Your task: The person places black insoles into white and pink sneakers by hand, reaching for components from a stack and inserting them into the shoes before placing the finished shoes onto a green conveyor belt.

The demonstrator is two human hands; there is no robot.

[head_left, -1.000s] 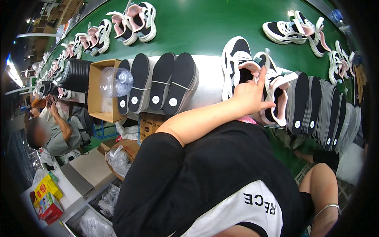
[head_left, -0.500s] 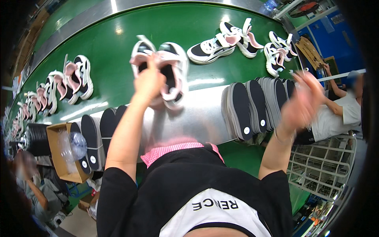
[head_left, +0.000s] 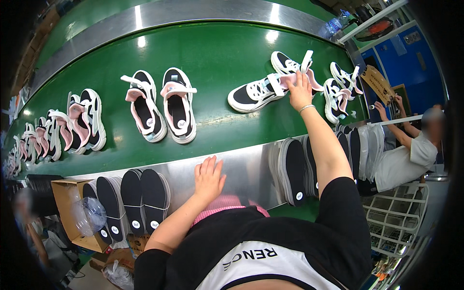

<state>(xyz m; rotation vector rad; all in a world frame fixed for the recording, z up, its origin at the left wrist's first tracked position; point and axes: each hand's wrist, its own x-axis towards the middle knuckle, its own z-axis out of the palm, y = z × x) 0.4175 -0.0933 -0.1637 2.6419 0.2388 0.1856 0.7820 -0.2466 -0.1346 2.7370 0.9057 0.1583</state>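
Note:
My right hand (head_left: 300,93) reaches over the green surface to a pair of black, white and pink sneakers. Its stretched fingers touch the heel openings, between the near sneaker (head_left: 257,94) lying on its side and the far sneaker (head_left: 290,64) with its strap raised. Over the metal ledge (head_left: 244,166), my left hand (head_left: 209,180) is open, holding nothing, fingers spread. Further left, another pair stands upright: a left sneaker (head_left: 146,107) and a right sneaker (head_left: 179,106), straps undone, dark insoles with round white labels inside.
Insole stacks (head_left: 292,171) stand right along the ledge; banded insole stacks (head_left: 133,198) and a cardboard box (head_left: 72,212) with clear plastic are left. More sneakers (head_left: 87,121) line the far left, another pair (head_left: 338,94) the right. A co-worker (head_left: 411,157) is at right, near a white wire basket (head_left: 394,217).
My left hand has left the upright pair and drawn back to the ledge; that pair now stands further left. My right hand has swung from the right onto the other pair. The view has shifted.

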